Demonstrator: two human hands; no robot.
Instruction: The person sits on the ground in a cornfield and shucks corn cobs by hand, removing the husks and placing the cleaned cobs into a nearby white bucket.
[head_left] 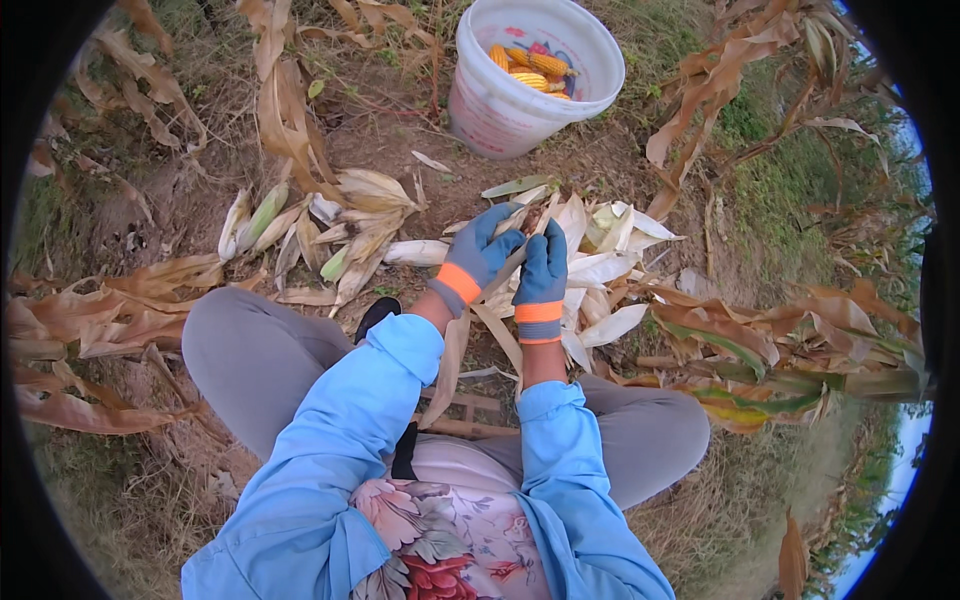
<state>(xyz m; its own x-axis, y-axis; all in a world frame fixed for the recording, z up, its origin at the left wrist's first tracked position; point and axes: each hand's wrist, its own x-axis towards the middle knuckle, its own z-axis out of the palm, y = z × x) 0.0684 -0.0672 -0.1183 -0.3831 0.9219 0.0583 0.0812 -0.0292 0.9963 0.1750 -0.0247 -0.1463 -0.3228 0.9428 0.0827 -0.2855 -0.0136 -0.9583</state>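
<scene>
My left hand (484,246), in a grey-blue glove with an orange cuff, is closed on an ear of corn (537,213) in dry, pale husk. Close beside it, my right hand (543,268) in a matching glove pinches the same ear's husk. Fingers and husk leaves hide most of the ear. Long husk strips (452,362) hang below my hands. Under and right of them lies a heap of loose pale husks (610,270). Several unhusked ears (268,215) and brownish husks (375,225) lie on the soil to the left.
A white plastic bucket (495,115) containing several bare orange-yellow cobs (535,72) stands beyond my hands. Dry corn stalks and leaves (110,320) lie on the left, with more leaves (770,330) on the right. My bent legs (262,350) flank the work spot.
</scene>
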